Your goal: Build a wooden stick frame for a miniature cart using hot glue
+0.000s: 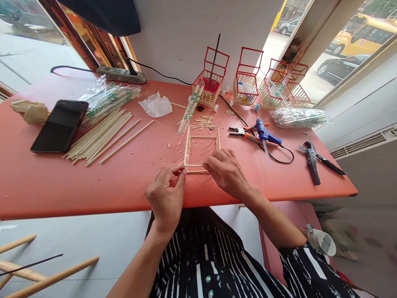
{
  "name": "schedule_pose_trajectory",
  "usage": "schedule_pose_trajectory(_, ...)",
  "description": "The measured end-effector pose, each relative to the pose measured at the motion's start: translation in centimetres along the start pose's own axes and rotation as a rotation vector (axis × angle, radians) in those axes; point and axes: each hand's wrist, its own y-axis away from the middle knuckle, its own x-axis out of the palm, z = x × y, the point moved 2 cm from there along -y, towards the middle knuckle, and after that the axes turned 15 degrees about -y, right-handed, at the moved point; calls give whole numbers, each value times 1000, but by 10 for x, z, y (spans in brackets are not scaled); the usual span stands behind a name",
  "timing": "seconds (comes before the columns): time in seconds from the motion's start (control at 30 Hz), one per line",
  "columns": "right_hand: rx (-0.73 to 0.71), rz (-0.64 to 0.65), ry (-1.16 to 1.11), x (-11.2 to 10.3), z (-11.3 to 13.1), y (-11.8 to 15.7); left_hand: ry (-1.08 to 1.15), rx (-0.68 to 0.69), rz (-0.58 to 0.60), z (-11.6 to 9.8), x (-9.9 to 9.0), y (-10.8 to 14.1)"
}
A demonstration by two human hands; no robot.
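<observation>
A small frame of thin wooden sticks (187, 145) stands at the table's front edge, between my two hands. My left hand (167, 186) pinches its near left corner with thumb and fingertips. My right hand (223, 167) is closed at the near right corner, its fingertips on the right end of a short wooden stick (195, 166) that spans the near side. Short cut sticks (204, 121) and crumbs lie just behind the frame. To the left rests a bundle of long wooden sticks (99, 138).
Red-trimmed stick carts (245, 85) stand along the back. A blue glue gun (263, 131), orange-handled pliers (245, 134) and black-handled pliers (313, 161) lie on the right. On the left are a phone (60, 126), wrapped stick packs (111, 97), white tissue (156, 105) and a power strip (120, 75).
</observation>
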Motion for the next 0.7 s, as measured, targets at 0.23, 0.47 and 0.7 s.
schedule_pose_trajectory(0.23, -15, -8, -1, -1, 0, -1, 3, 5, 0, 0, 0, 0)
schedule_pose_trajectory(0.47, -10, -5, -6, -1, 2, -1, 20, 8, -1, -1, -1, 0)
schedule_pose_trajectory(0.7, -36, -24, -18, 0, 0, 0, 16, -3, 0, 1, 0, 0)
